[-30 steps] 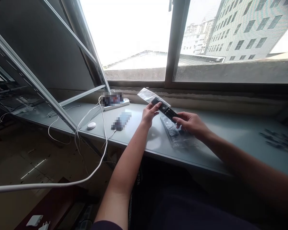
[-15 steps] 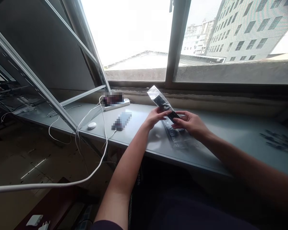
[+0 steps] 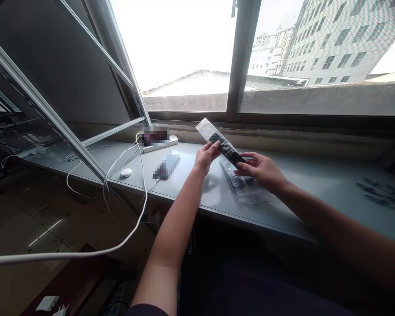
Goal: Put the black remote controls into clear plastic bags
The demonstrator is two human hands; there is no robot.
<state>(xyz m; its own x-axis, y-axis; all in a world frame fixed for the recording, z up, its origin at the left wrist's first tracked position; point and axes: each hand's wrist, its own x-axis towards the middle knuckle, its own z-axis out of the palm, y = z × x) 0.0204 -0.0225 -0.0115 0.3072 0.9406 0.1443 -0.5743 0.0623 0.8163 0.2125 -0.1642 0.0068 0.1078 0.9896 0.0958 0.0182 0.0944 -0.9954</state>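
The left hand (image 3: 206, 159) pinches the upper part of the black remote (image 3: 228, 151), thumb on top; the right hand (image 3: 263, 170), fingers nearly closed, grips its lower end. Between them its long axis slants from far left to near right, the clear sleeve (image 3: 204, 127) jutting beyond the far end. Bagged items (image 3: 242, 188) lie below on the table (image 3: 187, 180)
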